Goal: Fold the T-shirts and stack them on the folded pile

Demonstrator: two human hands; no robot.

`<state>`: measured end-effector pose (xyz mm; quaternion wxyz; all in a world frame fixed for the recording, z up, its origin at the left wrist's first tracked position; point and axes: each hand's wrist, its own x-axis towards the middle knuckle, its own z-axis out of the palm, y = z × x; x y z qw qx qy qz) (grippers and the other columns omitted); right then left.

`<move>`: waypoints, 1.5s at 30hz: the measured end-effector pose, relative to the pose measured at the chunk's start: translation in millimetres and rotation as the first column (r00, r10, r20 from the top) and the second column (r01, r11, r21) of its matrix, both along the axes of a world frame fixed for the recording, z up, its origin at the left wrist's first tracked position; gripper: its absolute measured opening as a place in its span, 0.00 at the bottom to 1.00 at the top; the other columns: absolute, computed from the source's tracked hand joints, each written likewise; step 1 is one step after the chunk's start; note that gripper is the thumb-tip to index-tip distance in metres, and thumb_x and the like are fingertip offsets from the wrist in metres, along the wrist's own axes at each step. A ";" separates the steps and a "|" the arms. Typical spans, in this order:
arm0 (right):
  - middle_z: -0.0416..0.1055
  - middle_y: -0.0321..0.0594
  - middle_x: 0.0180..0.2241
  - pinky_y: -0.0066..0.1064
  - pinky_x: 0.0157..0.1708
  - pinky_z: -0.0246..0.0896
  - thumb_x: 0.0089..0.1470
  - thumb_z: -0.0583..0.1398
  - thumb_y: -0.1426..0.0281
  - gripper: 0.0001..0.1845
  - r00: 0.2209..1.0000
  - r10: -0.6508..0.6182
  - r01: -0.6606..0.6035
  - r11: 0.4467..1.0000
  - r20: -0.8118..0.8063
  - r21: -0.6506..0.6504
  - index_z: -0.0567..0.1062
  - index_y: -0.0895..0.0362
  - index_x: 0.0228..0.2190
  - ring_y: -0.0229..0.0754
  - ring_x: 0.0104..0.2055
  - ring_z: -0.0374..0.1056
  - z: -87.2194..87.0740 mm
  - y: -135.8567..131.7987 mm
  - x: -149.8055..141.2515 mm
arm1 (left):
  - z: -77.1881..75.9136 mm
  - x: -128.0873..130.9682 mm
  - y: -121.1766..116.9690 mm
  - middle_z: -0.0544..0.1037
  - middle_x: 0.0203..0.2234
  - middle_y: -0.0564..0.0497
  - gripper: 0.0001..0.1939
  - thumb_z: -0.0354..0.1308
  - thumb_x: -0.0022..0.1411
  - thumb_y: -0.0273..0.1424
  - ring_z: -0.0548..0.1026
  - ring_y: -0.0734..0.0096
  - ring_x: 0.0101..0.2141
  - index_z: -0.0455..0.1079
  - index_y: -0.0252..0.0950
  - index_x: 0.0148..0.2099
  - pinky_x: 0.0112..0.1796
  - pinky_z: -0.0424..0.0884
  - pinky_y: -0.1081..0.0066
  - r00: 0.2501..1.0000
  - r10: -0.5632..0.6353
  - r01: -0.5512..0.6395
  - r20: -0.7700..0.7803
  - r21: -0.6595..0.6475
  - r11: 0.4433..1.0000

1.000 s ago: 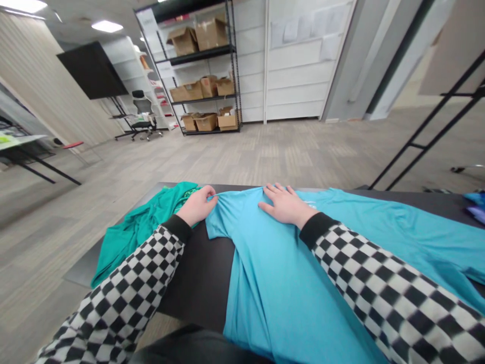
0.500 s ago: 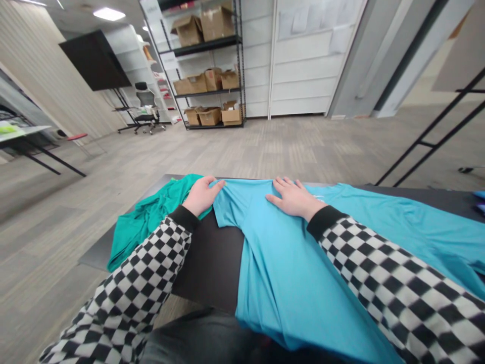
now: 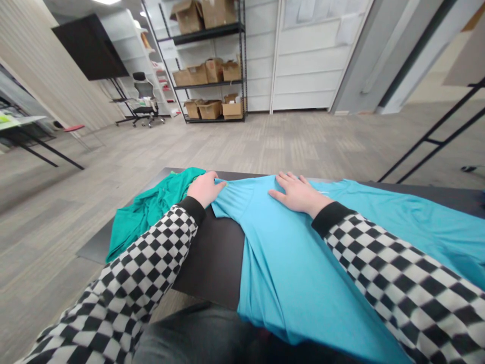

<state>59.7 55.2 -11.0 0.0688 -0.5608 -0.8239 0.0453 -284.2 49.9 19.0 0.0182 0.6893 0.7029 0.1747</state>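
A light blue T-shirt (image 3: 288,263) lies spread over the dark table (image 3: 212,253), its near part hanging over the front edge. My left hand (image 3: 206,188) pinches the end of its left sleeve, fingers closed on the cloth. Flat on the shirt near the far edge rests my right hand (image 3: 299,193), its fingers stretched out and a little apart. Beside and partly behind my left hand is a crumpled green garment (image 3: 146,212). The shirt's right side runs on beneath my right forearm, which hides part of it.
Beyond the table stands a black shelf rack (image 3: 208,86) with several cardboard boxes. An office chair (image 3: 144,101) and a screen on a stand (image 3: 91,48) are at the back left. A white table (image 3: 22,123) stands at far left, a black metal frame (image 3: 435,139) at right.
My left hand has drawn the sleeve slightly toward me, and the cloth between my hands shows more creases. My right hand stays flat on the shirt. The view has tilted slightly.
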 end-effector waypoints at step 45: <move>0.41 0.52 0.83 0.68 0.80 0.31 0.73 0.47 0.36 0.52 0.997 0.042 -0.049 0.992 -0.061 -0.112 0.53 0.56 0.81 0.66 0.85 0.37 8.1 -14.4 -0.8 | -20.8 52.9 -38.6 0.47 0.83 0.37 0.51 0.40 0.76 0.64 0.46 0.40 0.81 0.48 0.35 0.86 0.77 0.45 0.39 0.854 -0.491 0.436 -0.170 -0.281 0.855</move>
